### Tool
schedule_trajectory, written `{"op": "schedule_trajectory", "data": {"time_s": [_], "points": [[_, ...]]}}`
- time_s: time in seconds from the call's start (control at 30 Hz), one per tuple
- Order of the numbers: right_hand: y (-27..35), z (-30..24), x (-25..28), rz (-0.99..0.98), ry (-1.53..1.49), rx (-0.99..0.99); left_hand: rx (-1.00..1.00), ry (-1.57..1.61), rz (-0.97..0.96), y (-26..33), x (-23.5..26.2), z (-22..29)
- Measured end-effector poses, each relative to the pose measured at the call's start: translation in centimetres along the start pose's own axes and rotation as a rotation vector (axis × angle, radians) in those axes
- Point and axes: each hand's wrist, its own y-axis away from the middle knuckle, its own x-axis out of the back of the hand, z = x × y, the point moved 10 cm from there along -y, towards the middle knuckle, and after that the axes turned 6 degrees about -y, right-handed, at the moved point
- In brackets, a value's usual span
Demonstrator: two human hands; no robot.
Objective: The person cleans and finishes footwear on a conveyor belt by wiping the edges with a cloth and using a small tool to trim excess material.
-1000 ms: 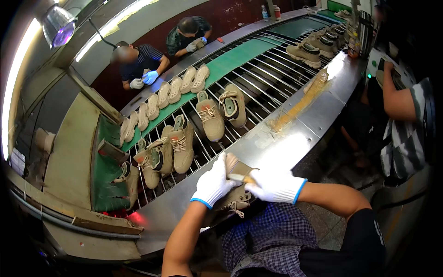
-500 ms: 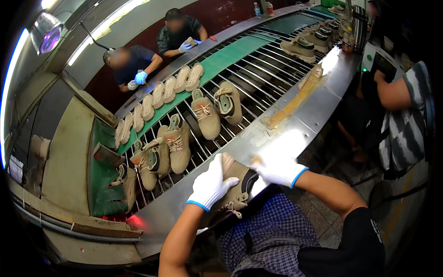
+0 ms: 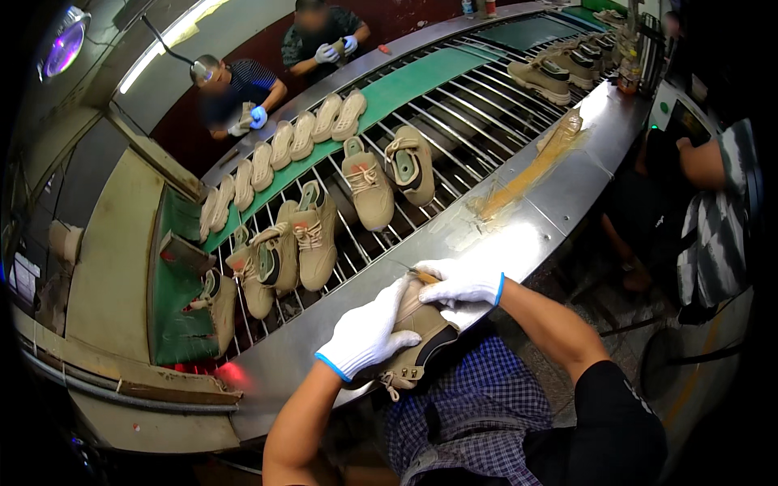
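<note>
A tan lace-up shoe upper (image 3: 428, 334) with a dark collar is tilted near the front edge of the metal counter, its laces hanging toward me. My left hand (image 3: 366, 328), in a white knit glove with a blue cuff, is closed around its side. My right hand (image 3: 463, 283), gloved the same way, pinches a small tool (image 3: 426, 277) with a yellowish-tan handle and a thin dark tip. That hand lies against the shoe's far end; the tip points left, past the shoe. The right fingertips are partly hidden.
Beyond the metal counter (image 3: 519, 263), several tan shoes (image 3: 369, 190) stand on a rack of metal rods (image 3: 478, 134). Pale soles (image 3: 303, 138) line the green belt (image 3: 409, 87). Brown residue (image 3: 527, 180) streaks the counter. Two gloved co-workers sit opposite; another person is at right.
My right hand has moved left, from beside the shoe's collar to its far end, bringing the small tool into clearer sight. The shoe has shifted slightly. Both co-workers opposite have raised their hands.
</note>
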Motion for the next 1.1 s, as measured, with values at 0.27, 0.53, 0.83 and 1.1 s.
{"op": "schedule_trajectory", "data": {"time_s": [0.27,0.53,0.83,1.1], "points": [[1.9,-5.5,-4.5,0.258,0.726,0.283,0.016,-0.065,0.064,0.6,-0.5,-0.3],[3.2,-6.7,-3.6,0.326,0.681,0.262,-0.077,-0.080,0.561,8.5,4.1,0.8],[3.3,-4.9,0.5,0.580,0.861,0.627,0.386,0.827,1.273,22.1,-9.4,-12.3],[5.6,0.9,-12.1,0.096,0.754,0.286,0.513,0.900,1.111,16.8,-5.9,-18.1]]}}
